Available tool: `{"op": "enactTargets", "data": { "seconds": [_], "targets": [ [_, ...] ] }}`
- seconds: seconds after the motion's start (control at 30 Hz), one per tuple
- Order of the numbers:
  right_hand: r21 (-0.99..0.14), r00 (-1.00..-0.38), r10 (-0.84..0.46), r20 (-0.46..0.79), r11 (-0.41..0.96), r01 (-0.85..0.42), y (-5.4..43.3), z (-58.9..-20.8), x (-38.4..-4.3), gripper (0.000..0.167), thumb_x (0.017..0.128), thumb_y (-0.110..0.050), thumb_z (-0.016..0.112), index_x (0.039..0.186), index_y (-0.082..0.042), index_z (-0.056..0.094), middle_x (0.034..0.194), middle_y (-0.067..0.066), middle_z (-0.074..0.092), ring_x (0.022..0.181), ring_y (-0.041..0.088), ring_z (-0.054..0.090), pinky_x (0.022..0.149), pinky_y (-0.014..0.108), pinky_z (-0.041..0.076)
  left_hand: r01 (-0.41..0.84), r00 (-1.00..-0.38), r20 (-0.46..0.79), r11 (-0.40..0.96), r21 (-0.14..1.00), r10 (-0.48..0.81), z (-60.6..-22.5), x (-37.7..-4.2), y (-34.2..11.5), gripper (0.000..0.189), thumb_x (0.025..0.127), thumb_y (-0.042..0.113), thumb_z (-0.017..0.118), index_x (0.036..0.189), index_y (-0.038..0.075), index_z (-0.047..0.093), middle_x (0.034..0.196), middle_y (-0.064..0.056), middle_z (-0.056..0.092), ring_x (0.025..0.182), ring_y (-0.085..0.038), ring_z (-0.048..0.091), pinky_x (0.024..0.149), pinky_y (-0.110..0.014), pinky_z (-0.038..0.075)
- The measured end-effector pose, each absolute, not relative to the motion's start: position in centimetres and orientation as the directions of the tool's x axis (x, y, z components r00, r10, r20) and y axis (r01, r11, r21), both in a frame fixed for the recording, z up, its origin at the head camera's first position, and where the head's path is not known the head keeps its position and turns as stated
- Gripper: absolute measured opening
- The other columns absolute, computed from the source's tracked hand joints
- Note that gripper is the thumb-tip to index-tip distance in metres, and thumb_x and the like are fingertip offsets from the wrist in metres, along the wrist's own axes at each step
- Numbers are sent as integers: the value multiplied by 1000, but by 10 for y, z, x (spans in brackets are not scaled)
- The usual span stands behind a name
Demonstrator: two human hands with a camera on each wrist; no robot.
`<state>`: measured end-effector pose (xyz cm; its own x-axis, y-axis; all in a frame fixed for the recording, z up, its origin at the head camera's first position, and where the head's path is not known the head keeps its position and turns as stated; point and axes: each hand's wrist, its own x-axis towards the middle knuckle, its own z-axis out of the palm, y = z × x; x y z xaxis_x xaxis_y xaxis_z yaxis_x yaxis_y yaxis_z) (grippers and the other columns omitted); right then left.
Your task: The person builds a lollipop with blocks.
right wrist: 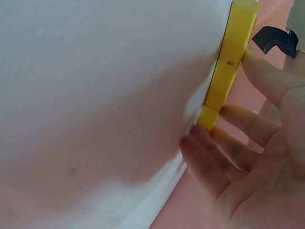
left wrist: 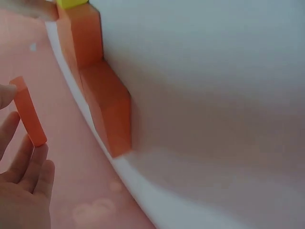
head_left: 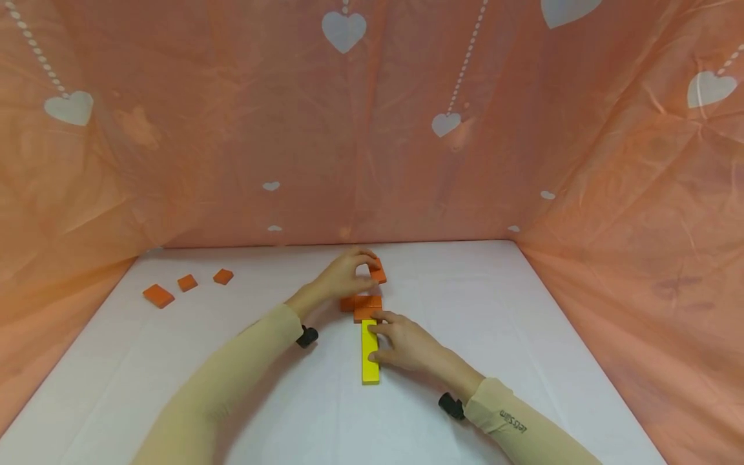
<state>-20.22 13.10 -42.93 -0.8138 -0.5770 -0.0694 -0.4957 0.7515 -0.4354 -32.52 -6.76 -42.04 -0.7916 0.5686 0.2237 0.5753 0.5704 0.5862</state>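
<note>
My left hand [head_left: 345, 274] pinches an orange block [head_left: 378, 271] at the back middle of the table; the left wrist view shows this block [left wrist: 29, 114] held between thumb and fingers. Just in front lie joined orange blocks [head_left: 367, 309], one sticking out to the left. A yellow bar [head_left: 370, 371] runs from them toward the front. My right hand [head_left: 409, 342] rests its fingertips and thumb along the bar's right side, one finger reaching the orange blocks. In the right wrist view the yellow bar [right wrist: 232, 52] shows a seam near the fingers.
At the table's back left lie a larger orange block [head_left: 159, 296] and two smaller orange blocks, one [head_left: 187, 283] beside it and one [head_left: 223, 276] farther right. The white tabletop [head_left: 494, 303] is bordered behind and at the sides by a pink curtain [head_left: 372, 161] with hearts.
</note>
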Motion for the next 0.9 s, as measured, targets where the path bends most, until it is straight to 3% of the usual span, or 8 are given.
{"op": "enactTargets", "data": {
  "seconds": [0.4, 0.67, 0.9],
  "targets": [
    [-422, -818, -571, -73, 761, -494, 133, -431, -203, 57, 93, -35, 80, 139, -4, 66, 156, 13, 50, 140, 37, 50, 114, 53, 43, 631, -720, 117, 573, 523, 684, -428, -331, -38, 33, 94, 26, 80, 123, 12, 74, 139, -8, 59, 132, -28, 55, 116, -44, 43],
    [-411, -813, -579, -57, 756, -510, 132, -431, -203, 55, 93, -35, 80, 136, -3, 68, 154, 15, 51, 138, 38, 52, 112, 53, 46, 638, -678, 41, 559, 530, 734, -431, -334, -35, 28, 94, 22, 79, 118, 9, 74, 131, -8, 63, 120, -25, 59, 107, -40, 50],
    [-404, -806, -590, -46, 749, -525, 131, -432, -202, 54, 92, -32, 80, 136, -3, 68, 153, 14, 52, 137, 36, 52, 112, 52, 45, 633, -677, 29, 562, 532, 735, -432, -335, -36, 26, 95, 22, 78, 117, 9, 74, 131, -9, 63, 121, -25, 59, 109, -40, 48]
  ]
}}
